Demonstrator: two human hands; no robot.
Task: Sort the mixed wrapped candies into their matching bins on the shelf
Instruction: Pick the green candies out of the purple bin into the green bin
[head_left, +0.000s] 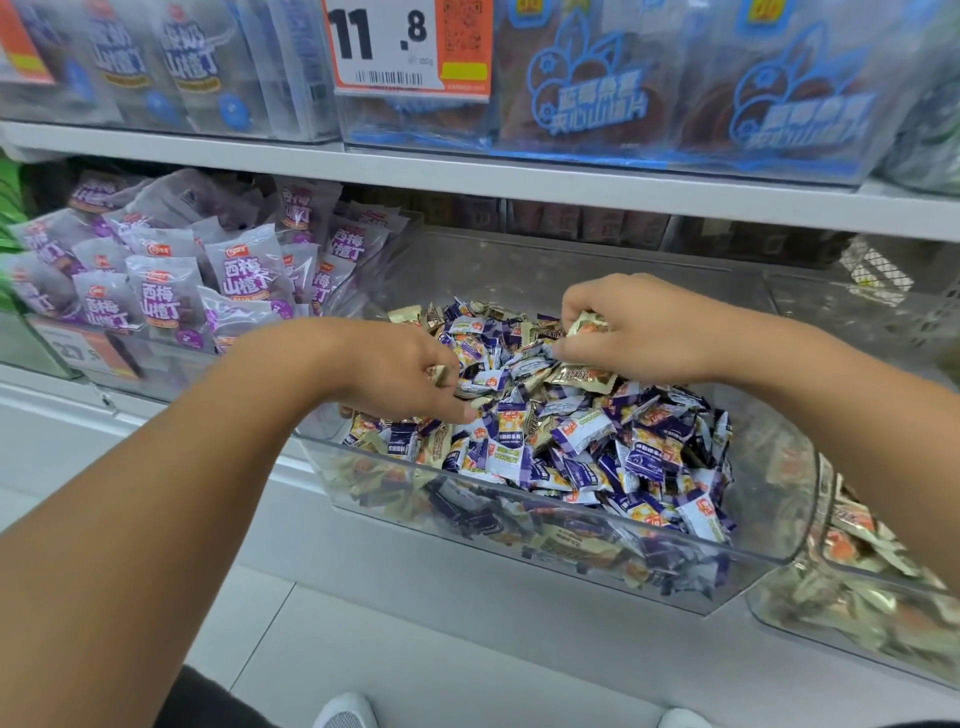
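Observation:
A clear plastic bin (519, 525) on the shelf holds a heap of mixed wrapped candies (587, 441), purple-and-white ones with gold ones among them. My right hand (634, 327) is over the back of the heap and grips a gold candy (587, 326) in curled fingers. My left hand (400, 371) reaches into the left side of the bin and pinches a gold candy (438, 374) between thumb and fingers, its index finger lying on the pile.
A second clear bin (857, 582) at the right holds gold wrapped candies. Purple snack packets (166, 291) fill the bin at the left. An upper shelf (467, 174) carries blue-printed packs and a price tag (410, 47). White floor and shoe tips lie below.

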